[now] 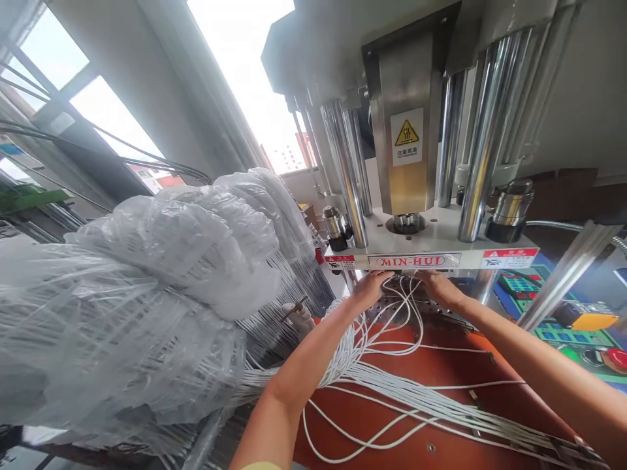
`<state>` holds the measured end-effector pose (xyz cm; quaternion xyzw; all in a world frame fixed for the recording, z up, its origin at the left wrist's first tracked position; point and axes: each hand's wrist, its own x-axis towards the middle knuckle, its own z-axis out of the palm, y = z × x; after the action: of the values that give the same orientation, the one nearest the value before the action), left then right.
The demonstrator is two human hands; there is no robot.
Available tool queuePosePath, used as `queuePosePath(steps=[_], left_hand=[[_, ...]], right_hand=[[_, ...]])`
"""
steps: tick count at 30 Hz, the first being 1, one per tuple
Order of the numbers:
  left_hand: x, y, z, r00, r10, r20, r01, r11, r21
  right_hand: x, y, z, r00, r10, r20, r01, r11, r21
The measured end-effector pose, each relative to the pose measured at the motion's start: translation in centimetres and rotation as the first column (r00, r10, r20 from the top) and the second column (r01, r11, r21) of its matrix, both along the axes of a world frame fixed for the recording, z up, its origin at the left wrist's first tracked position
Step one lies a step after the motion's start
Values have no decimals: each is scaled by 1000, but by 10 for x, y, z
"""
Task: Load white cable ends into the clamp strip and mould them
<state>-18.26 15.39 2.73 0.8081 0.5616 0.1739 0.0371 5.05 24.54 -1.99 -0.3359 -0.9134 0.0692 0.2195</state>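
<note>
Big press dominating the upper right, and its plate (443, 225) sits right over your fingers, with the MIN-HUI label (414, 261) on the front edge. Bright posts left (343, 170) and right (492, 124) run up from it, and between them there's the heat sign (406, 140) on the steel housing (406, 85). Over at the right edge of the frame, a red button (617, 359) and a yellow block (595, 321), both beyond your right forearm.

Now the left side: clear bags (206, 228) piled high, bunched around masses of white strands, filling the frame from the left edge almost to your left forearm.

And here's the middle! Your cables (406, 385) sweep across the red board (455, 367), a thick bundle passing beneath your left forearm and running to the lower right, loose loops on either side. A few curve up to the plate's underside, right between your left hand (369, 290) and your right hand (438, 287). Both hands reach in under the front edge, fingertips tucked out of sight, so whether either one grips a cable end, you can't tell from here.
</note>
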Motion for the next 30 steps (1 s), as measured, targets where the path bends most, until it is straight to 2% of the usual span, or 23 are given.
queuePosePath(steps=[5,9,13,16,20,25,27,30], left_hand=[[21,6,6,987,-13,162,25,997,-71],[28,12,10,969,44,242,-8,989,-147],[25,8,15,950,111,293,-81,990,-113],[24,-7,20,930,141,339,-110,988,-107],[33,-48,29,885,85,458,-88,996,-14],[50,-128,41,828,-94,552,-6,984,177],[55,-161,39,790,-94,605,-44,977,208],[60,-206,23,745,-81,662,-102,967,233]], right_hand=[[-14,-20,6,989,-32,148,29,999,20],[-20,-19,13,979,-59,193,56,998,16],[3,-12,13,975,-157,155,156,988,19],[28,-14,8,957,-266,115,263,964,39],[43,-25,0,951,-293,101,287,955,68],[36,-29,-4,953,-264,151,253,964,87],[34,-27,-1,952,-251,177,239,967,86],[32,-26,7,944,-239,226,225,971,85]])
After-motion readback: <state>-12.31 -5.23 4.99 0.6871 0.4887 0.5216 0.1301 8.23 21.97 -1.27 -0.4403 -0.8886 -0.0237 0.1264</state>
